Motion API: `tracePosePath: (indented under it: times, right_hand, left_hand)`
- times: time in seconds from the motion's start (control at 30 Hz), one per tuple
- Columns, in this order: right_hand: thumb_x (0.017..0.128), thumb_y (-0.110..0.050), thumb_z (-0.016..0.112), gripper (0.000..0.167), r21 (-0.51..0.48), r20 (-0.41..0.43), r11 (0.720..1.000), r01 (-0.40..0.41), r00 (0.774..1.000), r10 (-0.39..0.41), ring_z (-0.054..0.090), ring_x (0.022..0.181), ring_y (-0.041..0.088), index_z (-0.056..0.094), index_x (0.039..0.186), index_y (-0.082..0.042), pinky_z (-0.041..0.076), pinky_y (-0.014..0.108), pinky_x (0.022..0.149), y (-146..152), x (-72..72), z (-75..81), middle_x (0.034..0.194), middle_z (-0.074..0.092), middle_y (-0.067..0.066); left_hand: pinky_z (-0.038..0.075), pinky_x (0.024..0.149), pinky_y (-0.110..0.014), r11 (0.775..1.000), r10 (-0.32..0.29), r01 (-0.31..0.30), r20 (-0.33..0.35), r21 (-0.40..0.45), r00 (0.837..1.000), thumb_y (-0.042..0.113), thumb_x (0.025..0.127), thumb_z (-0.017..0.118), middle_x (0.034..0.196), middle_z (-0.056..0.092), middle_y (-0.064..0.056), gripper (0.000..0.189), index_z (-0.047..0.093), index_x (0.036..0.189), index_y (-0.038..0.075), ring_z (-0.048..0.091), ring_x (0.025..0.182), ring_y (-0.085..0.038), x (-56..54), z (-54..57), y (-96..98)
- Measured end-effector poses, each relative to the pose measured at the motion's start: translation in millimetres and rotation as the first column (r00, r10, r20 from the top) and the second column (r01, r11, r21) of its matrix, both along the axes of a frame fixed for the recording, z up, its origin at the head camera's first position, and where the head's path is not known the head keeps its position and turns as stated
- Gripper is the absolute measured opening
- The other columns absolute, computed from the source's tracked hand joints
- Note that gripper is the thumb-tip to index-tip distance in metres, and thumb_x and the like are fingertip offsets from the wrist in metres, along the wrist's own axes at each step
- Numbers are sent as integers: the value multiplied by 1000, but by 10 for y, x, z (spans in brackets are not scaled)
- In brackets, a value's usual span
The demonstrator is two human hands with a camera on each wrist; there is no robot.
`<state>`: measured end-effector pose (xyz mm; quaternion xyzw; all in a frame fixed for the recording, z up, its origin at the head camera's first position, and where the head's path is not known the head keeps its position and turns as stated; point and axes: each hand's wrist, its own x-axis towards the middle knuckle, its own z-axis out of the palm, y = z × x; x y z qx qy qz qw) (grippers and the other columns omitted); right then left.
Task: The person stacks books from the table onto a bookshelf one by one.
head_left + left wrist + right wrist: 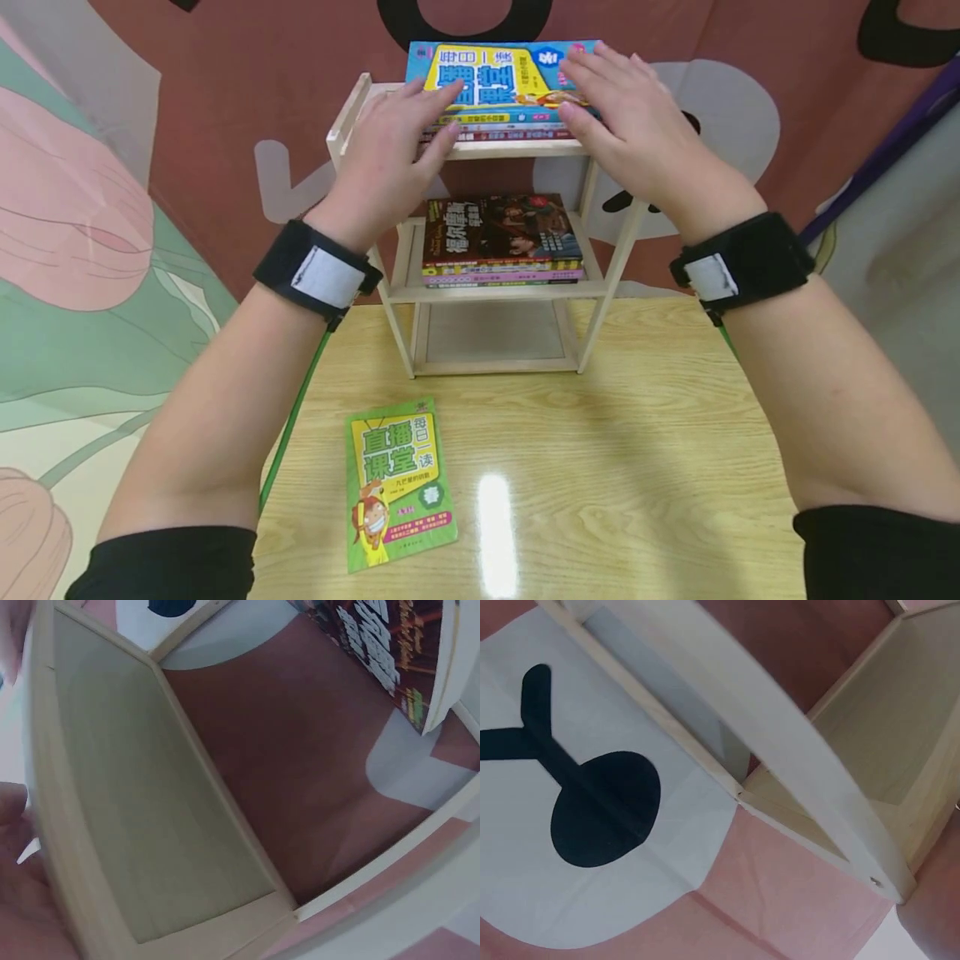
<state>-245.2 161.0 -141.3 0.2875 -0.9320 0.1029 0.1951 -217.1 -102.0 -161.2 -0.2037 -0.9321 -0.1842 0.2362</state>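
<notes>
On the top tier of a small wooden shelf (611,242) lies a stack of books, a blue book with a yellow panel (487,79) uppermost. My left hand (393,150) is at the stack's left side, fingers extended over the blue cover's edge. At the right side, my right hand (637,125) has its straight fingers across the cover's right edge. In the left wrist view, only part of the left hand (34,900) shows beside the shelf board (56,795). The right wrist view shows little of the right hand (934,892), at the shelf corner.
A second stack, topped by a dark brown book (498,229), lies on the middle tier. On the wooden floor (622,467), a green book (401,483) lies in front of the shelf. A printed curtain (247,75) hangs behind.
</notes>
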Motion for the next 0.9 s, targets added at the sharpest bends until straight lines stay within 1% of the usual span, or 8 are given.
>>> tracePosePath:
  times: [0.17, 0.3, 0.43, 0.53, 0.6, 0.7, 0.8, 0.9]
  right_hand:
    - [98, -44, 33, 61, -54, -115, 998, -38, 993, 31, 1, 148, 12, 20, 152, -20, -7, 36, 118, 42, 16, -65, 160, 14, -4]
    - [97, -49, 34, 65, -91, -180, 994, -68, 982, 51, 1, 148, 15, 21, 152, -17, -7, 38, 118, 57, 56, -175, 160, 13, -1]
    - [96, -53, 32, 69, -154, -249, 981, -119, 965, 78, 3, 148, 18, 23, 151, -13, -5, 40, 118, 47, 129, -344, 160, 14, 2]
    - [95, -58, 30, 72, -202, -340, 961, -187, 934, 110, 9, 147, 23, 30, 148, -10, -1, 43, 118, 29, 224, -514, 158, 21, 7]
    - [95, -61, 28, 74, -215, -381, 950, -226, 915, 131, 13, 146, 25, 34, 146, -8, 1, 46, 118, 19, 319, -635, 156, 24, 9]
    - [96, -59, 28, 71, -204, -408, 943, -264, 898, 164, 16, 146, 25, 36, 144, -9, 4, 50, 117, 4, 475, -821, 155, 27, 9]
    - [97, -54, 31, 64, -189, -402, 934, -303, 892, 208, 17, 145, 25, 34, 146, -12, 6, 53, 116, -25, 612, -1022, 156, 26, 6]
    - [99, -48, 34, 60, -180, -388, 926, -332, 889, 243, 19, 145, 26, 34, 146, -12, 8, 56, 115, -67, 724, -1259, 156, 26, 7]
  left_hand:
    - [2, 119, -44, 997, 43, -50, -109, -66, 993, 41, 99, 41, 156, 26, 3, 57, 27, 150, 22, 11, 147, -17, 101, -134, -11]
    - [1, 118, -48, 997, 54, -64, -215, -39, 975, 38, 97, 46, 157, 22, -1, 60, 27, 150, 17, 8, 147, -19, 216, -277, -40]
    - [5, 117, -50, 999, -16, 24, -315, 21, 949, 30, 95, 50, 156, 25, -5, 60, 31, 149, 11, 14, 147, -21, 398, -466, -73]
    - [10, 115, -55, 994, -76, 99, -365, 47, 928, 24, 92, 55, 154, 30, -9, 60, 35, 146, 7, 19, 145, -25, 576, -665, -101]
    - [14, 113, -58, 989, -109, 138, -377, 51, 920, 22, 91, 58, 153, 32, -12, 61, 36, 145, 5, 22, 145, -27, 695, -830, -114]
    - [19, 110, -60, 985, -120, 154, -351, 71, 928, 21, 88, 62, 153, 31, -13, 66, 35, 146, 6, 22, 144, -27, 844, -1112, -127]
    - [20, 110, -60, 987, -102, 131, -273, 91, 957, 23, 87, 63, 155, 27, -10, 71, 31, 148, 9, 21, 145, -26, 954, -1396, -153]
    - [20, 110, -61, 994, -70, 82, -160, 74, 985, 26, 87, 63, 157, 22, -10, 74, 27, 150, 10, 21, 144, -30, 1046, -1659, -195]
